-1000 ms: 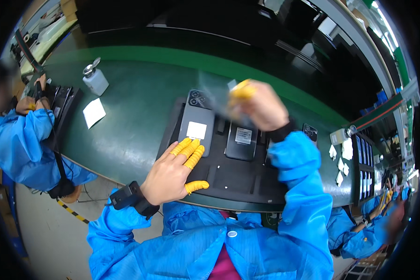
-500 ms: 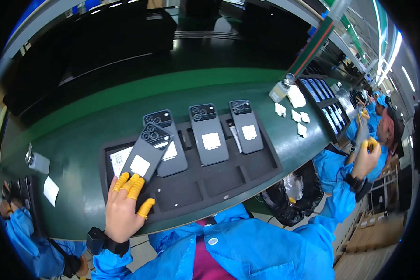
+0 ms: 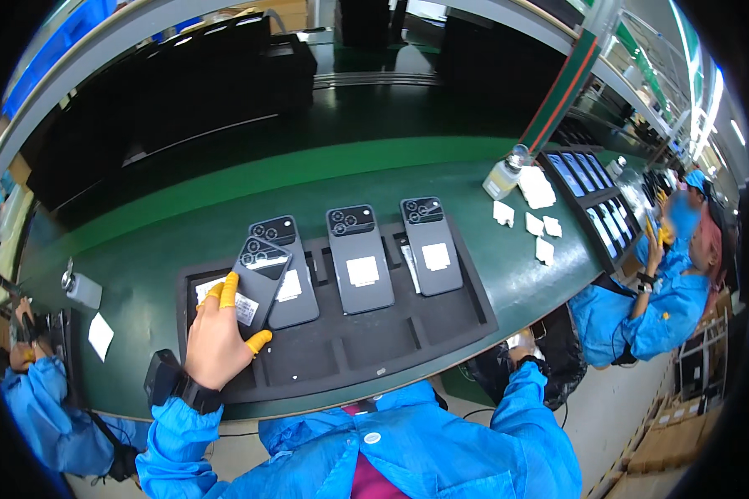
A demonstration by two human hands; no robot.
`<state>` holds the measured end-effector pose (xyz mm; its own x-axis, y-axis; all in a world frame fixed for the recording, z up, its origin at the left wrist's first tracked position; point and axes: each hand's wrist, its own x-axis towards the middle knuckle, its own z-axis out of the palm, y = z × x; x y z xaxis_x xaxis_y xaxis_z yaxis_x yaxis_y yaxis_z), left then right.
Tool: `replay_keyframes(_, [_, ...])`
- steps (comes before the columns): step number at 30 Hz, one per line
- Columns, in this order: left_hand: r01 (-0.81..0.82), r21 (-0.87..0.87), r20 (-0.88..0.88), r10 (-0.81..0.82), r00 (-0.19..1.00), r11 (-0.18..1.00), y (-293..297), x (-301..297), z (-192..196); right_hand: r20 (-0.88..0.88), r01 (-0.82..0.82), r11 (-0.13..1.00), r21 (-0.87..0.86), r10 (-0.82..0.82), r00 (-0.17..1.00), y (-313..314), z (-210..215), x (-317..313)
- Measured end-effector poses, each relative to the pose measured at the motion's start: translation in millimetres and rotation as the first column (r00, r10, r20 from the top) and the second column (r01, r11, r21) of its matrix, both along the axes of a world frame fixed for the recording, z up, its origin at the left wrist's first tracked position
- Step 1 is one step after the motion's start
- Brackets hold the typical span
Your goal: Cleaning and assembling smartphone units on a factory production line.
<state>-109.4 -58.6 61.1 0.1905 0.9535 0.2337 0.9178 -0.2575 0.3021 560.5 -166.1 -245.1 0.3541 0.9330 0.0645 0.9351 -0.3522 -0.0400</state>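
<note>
Three grey phones (image 3: 358, 245) lie across the far side of my black tray (image 3: 374, 353), backs up, each with a white label (image 3: 363, 271). By my reading, these are set. The fourth phone (image 3: 262, 291) slants over the leftmost, not yet lined up. My left hand (image 3: 220, 341) has its fingers on that phone's left edge, thumb spread at its lower end; grip: cannot tell. My right hand (image 3: 519, 353) is at the mouth of a black plastic bag (image 3: 567, 353); cannot tell whether its fingers are closed.
</note>
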Motion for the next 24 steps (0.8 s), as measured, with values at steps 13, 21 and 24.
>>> replay_keyframes(13, [-0.422,0.092,-0.093,0.43,0.898,0.902,6.8,-2.7,-2.1,-0.731,0.492,0.869,-0.056,-0.371,0.573,9.1,227.1,-50.6])
replay_keyframes(21, [-0.356,0.173,-0.132,0.38,0.916,0.918,2.7,0.9,-0.6,-0.465,0.187,0.865,0.466,0.059,0.883,60.5,285.6,-185.1])
replay_keyframes(24, [-0.396,0.307,-0.103,0.444,0.89,0.865,-5.2,-14.8,-8.8,-0.612,0.043,0.914,0.404,0.235,0.755,76.7,283.9,-226.2])
